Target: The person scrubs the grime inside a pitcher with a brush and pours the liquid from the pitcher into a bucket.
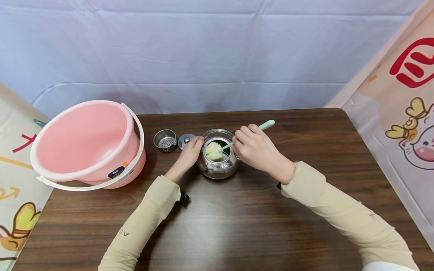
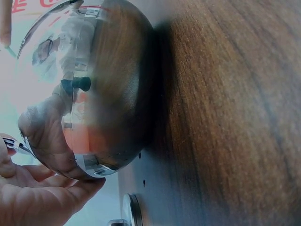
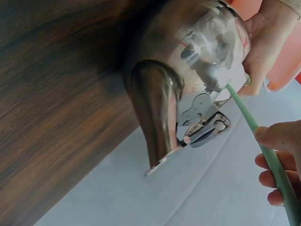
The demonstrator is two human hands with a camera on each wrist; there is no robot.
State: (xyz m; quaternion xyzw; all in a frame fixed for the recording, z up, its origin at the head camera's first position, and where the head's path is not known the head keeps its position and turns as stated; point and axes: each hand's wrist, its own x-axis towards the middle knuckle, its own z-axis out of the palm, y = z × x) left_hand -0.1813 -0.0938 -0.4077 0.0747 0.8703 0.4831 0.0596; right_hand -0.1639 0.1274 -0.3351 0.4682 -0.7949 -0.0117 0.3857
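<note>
A shiny steel teapot (image 1: 217,170) stands lidless on the brown table. My left hand (image 1: 191,153) holds it at its left side, close to the base of the wire handle (image 1: 218,130); in the left wrist view, fingers (image 2: 44,197) touch the pot's wall. My right hand (image 1: 254,146) grips the mint-green handle of a sponge brush (image 1: 266,125). The brush's pale yellow sponge head (image 1: 213,150) sits in the pot's mouth, its lower part hidden. In the right wrist view, the spout (image 3: 157,117) points away from the pot, and the green stick (image 3: 277,176) runs between thumb and fingers.
Left of the pot lie a steel strainer basket (image 1: 165,140) and a small round lid (image 1: 186,140). A large pink bucket (image 1: 135,165) with a white handle stands at the table's left. Behind the table (image 1: 217,226) hangs a pale cloth (image 1: 203,56).
</note>
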